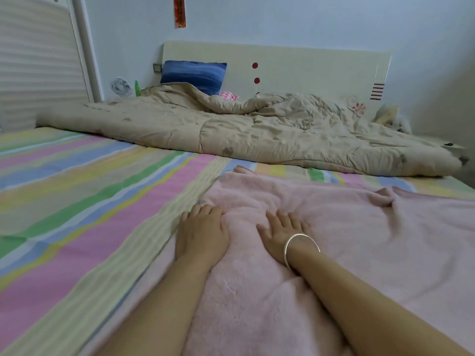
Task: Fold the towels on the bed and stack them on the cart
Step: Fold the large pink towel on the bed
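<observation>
A large pink fluffy towel (359, 240) lies spread and wrinkled over the right half of the striped bed sheet (90, 201). My left hand (201, 233) rests palm down at the towel's left edge, fingers slightly bent over the cloth. My right hand (281, 235), with a silver bangle on the wrist, lies flat on the towel a little to the right, fingers straight. Both forearms reach in from the bottom of the view. The cart is out of sight.
A beige quilt (257, 129) lies rumpled across the far side of the bed, with a blue pillow (194, 74) against the headboard (308, 70). A wardrobe (38, 60) stands at the left and a small fan (120, 86) beside the bed.
</observation>
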{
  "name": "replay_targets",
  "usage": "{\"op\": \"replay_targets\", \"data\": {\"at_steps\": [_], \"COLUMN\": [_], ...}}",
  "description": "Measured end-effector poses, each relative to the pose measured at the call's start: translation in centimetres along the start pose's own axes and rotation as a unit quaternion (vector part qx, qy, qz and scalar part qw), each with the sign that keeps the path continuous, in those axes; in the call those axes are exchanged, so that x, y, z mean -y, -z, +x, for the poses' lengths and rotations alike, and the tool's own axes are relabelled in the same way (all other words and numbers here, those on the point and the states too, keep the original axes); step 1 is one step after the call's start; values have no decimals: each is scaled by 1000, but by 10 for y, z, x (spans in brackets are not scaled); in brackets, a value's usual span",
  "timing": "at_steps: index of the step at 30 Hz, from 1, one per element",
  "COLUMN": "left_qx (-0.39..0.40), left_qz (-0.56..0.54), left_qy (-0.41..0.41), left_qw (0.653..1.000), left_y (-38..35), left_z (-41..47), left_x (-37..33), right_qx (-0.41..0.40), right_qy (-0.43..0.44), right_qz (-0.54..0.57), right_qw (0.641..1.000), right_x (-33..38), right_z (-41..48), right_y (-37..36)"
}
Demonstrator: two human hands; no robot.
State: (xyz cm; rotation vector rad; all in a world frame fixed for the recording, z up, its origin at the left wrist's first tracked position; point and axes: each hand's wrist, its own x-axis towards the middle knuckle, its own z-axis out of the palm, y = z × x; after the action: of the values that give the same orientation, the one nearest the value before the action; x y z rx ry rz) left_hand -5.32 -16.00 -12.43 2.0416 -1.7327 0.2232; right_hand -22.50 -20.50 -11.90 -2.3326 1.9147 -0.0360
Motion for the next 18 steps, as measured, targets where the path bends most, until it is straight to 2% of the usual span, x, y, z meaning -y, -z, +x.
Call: {"op": "replay_targets", "data": {"at_steps": [7, 11, 15, 18], "left_qx": [10, 32, 37, 25], "left_qz": [-74, -115, -139, -149], "left_qy": [26, 70, 73, 72], "left_qw": [997, 990, 987, 986], "left_y": [13, 11, 19, 20], "left_z": [-7, -6, -7, -9], "left_x": [6, 18, 14, 12], "right_qx": [-1, -49, -105, -136], "right_qy": [0, 0, 20, -34], "right_qz": [-27, 12, -31, 2], "right_qw": [1000, 999, 994, 990], "right_x": [7, 10, -1, -6], "right_z": [4, 23, 40, 58], "right_y": [1, 15, 49, 72]}}
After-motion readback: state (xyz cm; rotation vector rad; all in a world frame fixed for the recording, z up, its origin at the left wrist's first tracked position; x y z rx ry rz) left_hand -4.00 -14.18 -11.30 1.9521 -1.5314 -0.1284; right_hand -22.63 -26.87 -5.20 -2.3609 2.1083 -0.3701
